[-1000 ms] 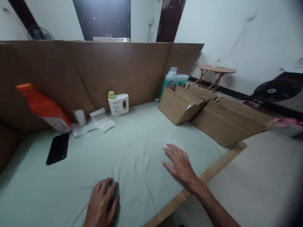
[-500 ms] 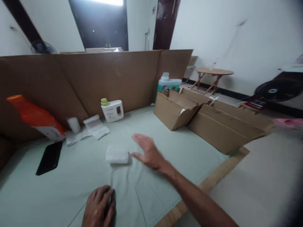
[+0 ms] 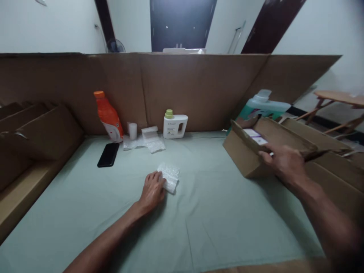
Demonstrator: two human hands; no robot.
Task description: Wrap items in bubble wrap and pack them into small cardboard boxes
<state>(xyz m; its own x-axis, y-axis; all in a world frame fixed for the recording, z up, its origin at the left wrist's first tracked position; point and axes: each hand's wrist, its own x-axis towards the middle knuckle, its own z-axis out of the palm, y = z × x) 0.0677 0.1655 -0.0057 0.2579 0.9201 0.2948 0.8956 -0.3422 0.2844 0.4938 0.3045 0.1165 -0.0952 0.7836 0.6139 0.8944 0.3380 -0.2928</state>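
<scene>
My left hand [image 3: 152, 189] rests on the green cloth, fingers curled on the near edge of a small folded piece of bubble wrap [image 3: 170, 177]. My right hand [image 3: 283, 163] reaches over the rim of an open cardboard box [image 3: 241, 151] at the right. Its fingers are at the box flap, close to a white and purple packet [image 3: 254, 135] that lies inside. Whether those fingers grip anything is hidden by blur.
Along the cardboard wall [image 3: 204, 87] stand an orange bottle [image 3: 108, 115], a small white roll [image 3: 132, 131], loose bubble wrap sheets [image 3: 152, 138] and a white jug with a green cap [image 3: 174, 125]. A black phone [image 3: 108, 154] lies flat. A teal bottle [image 3: 263, 108] stands behind the box.
The view swung left. My left hand moved forward onto the bubble wrap piece. My right hand left the wrap and went right to the open cardboard box.
</scene>
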